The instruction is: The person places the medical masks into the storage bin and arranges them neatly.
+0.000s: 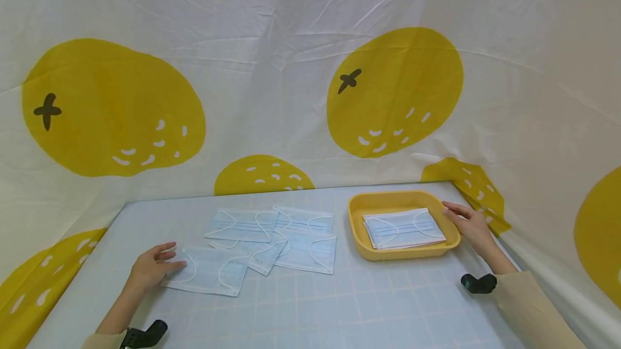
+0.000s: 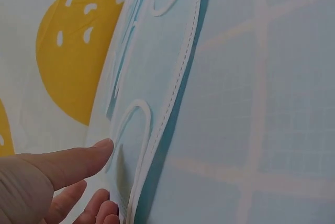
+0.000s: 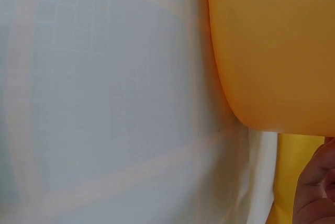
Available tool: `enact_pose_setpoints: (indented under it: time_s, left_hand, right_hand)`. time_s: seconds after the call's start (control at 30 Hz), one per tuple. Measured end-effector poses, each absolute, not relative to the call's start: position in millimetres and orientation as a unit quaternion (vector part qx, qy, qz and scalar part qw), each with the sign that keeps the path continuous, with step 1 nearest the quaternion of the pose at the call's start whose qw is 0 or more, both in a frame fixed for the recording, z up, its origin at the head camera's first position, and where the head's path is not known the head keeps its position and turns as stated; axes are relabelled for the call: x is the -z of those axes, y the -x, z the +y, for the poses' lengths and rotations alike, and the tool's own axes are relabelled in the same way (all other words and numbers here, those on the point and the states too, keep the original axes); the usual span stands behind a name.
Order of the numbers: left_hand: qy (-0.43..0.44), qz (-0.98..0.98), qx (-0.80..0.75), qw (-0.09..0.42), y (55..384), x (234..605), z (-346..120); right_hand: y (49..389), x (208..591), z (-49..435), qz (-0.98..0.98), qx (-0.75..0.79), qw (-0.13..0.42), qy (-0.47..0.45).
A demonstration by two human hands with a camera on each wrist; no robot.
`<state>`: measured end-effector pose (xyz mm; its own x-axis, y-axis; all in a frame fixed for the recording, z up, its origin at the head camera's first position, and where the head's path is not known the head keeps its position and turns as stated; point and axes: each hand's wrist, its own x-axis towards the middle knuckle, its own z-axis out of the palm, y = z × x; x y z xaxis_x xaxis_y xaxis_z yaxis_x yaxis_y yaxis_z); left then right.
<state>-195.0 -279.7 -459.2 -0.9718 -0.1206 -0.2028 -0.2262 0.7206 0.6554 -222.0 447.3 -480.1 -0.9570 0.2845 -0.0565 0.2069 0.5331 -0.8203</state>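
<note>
A loose group of light blue face masks (image 1: 305, 252) with white ear loops lies on the table, several of them overlapping. The nearest mask (image 1: 213, 272) lies at the left of the group. Beside its left end is my left hand (image 1: 151, 265), thumb and fingers apart; the left wrist view shows the thumb near an ear loop (image 2: 141, 110). On the right stands a yellow tray (image 1: 356, 230) with a neat stack of masks (image 1: 405, 228) inside. My right hand (image 1: 473, 227) holds the tray's right rim; its fingers are partly hidden in the right wrist view.
A pale blue checked cloth (image 1: 291, 316) covers the table. Behind and at both sides hangs a white curtain (image 1: 291, 95) with large yellow fruit prints, meeting the table's back edge. Dark wrist devices (image 1: 145, 334) sit at both cuffs.
</note>
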Motion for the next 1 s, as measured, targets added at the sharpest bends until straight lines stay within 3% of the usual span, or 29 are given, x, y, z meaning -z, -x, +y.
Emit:
enact_pose_setpoints:
  time_s: [0.2, 0.43, 1.0]
  left_hand:
    - [0.091, 0.927, -0.357, 0.070, 196, 460, -279]
    - [0.096, 0.929, -0.351, 0.068, 197, 460, -276]
    - [0.118, 0.924, -0.360, 0.062, 197, 466, -275]
  right_hand:
    - [223, 486, 451, -0.875, -0.462, 0.056, 0.136]
    - [211, 460, 431, -0.877, -0.458, 0.035, 0.143]
    - [211, 462, 432, -0.870, -0.469, 0.048, 0.146]
